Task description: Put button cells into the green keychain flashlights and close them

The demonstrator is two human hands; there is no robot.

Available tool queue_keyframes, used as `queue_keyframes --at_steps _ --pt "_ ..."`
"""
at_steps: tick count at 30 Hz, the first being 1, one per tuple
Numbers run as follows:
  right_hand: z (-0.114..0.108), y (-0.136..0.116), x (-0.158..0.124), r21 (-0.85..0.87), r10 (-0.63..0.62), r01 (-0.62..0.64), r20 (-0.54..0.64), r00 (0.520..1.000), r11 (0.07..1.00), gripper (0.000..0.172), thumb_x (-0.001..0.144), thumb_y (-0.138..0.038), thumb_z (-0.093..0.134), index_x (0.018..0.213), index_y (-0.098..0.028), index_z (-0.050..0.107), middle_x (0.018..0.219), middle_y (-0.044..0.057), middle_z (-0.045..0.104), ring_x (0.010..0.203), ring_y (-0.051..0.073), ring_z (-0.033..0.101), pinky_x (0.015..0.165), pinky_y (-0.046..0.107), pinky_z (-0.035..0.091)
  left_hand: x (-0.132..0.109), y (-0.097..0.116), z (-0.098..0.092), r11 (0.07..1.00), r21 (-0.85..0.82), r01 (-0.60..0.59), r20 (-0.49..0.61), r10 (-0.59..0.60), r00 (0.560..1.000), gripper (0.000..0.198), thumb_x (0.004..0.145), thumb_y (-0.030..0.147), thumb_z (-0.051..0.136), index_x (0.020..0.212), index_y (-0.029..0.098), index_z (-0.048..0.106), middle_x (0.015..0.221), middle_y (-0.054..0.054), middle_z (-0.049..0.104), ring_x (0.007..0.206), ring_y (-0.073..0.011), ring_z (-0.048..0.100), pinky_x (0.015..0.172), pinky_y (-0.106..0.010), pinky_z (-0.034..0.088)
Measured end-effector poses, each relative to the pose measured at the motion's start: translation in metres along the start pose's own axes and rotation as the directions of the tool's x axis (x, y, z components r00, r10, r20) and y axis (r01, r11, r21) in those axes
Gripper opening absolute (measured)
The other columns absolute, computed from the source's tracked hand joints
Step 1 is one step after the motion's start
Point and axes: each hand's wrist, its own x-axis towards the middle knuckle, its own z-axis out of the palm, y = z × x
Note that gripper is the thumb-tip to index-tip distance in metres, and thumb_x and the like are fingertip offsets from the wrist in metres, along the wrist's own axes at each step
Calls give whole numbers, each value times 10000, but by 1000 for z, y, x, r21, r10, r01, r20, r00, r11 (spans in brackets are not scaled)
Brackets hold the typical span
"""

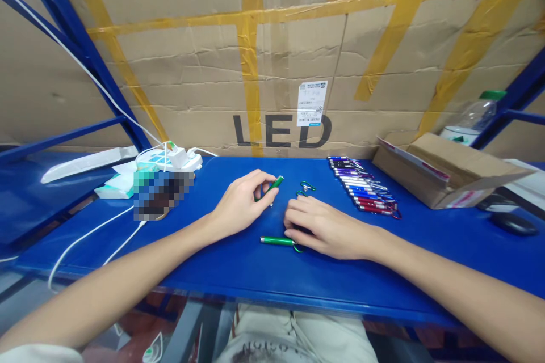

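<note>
My left hand [243, 199] is closed in a pinch around a green keychain flashlight [276, 182], a small shiny metal tube tilted up to the right. Close by on the right, my right hand [321, 226] rests low over the table with its fingers curled down. Whatever its fingertips hold, if anything, is hidden. A second green keychain flashlight [276, 241] lies on the table just below that hand, with a green carabiner clip [298, 248] at its right end. Beyond my right hand lies a loose green carabiner clip [307, 186]; part of another shows at the knuckles.
A row of keychain flashlights [360, 186] in several colours lies on the blue table [230, 272] at right. Behind it stand an open cardboard box [451, 181] and a plastic bottle [477, 116]. At left are a power strip [187, 161], cables and a blurred-out phone-like object [164, 195].
</note>
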Motion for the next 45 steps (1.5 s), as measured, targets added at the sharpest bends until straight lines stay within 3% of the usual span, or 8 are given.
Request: queue_keyframes --at_steps 17,45 --pt "0 1 0 32 3 -3 17 1000 999 178 1144 -305 503 1034 -205 602 1025 59 618 950 223 570 918 394 457 -3 1 0 996 41 -76 137 70 988 206 1077 322 616 1231 211 695 938 -17 647 790 -167 599 759 -312 493" --pt "0 0 -1 35 10 -10 7 1000 999 188 1144 -310 497 1030 -209 608 1028 63 628 948 222 581 925 395 465 -3 -1 1 991 113 -77 173 57 983 187 1071 332 630 1200 216 701 984 -32 693 873 -199 671 775 -321 513"
